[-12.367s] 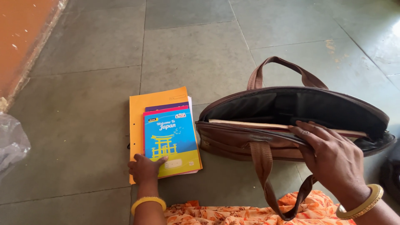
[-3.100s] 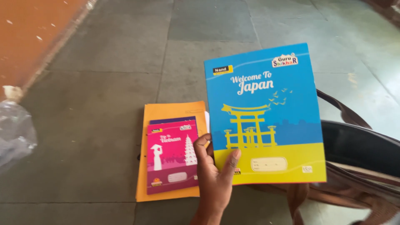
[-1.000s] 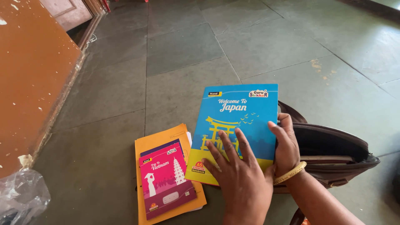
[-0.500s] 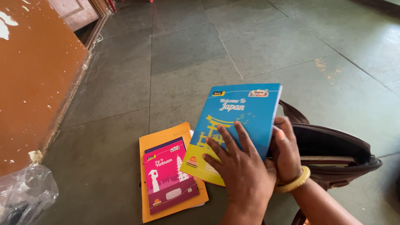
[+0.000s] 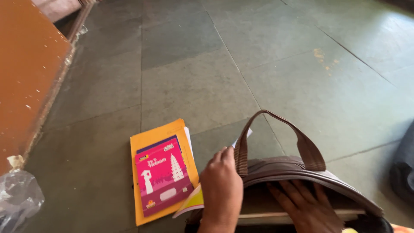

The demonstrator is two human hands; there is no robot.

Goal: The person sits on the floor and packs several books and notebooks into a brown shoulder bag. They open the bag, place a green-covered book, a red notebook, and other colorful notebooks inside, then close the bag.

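Observation:
My left hand (image 5: 221, 186) is shut on the blue and yellow notebook (image 5: 192, 203). Most of the notebook is hidden behind that hand and the bag's rim; only a yellow corner and a white page tip show. The brown bag (image 5: 276, 169) lies open on the floor with one strap handle (image 5: 308, 149) standing up. Inside its mouth my right hand (image 5: 302, 203) lies flat, fingers spread, holding nothing. A pale book edge shows in the bag below that hand.
Left of the bag a pink notebook (image 5: 161, 174) lies on a dark one, both on an orange folder (image 5: 158, 131). A clear plastic bag (image 5: 17, 199) sits at the far left by an orange-brown panel (image 5: 26, 64). A dark object (image 5: 403, 169) lies at the right edge.
The blue notebook has gone down from in front of me into the bag's mouth. My right hand left the notebook's edge and went inside the bag. The view has tilted down and nearer.

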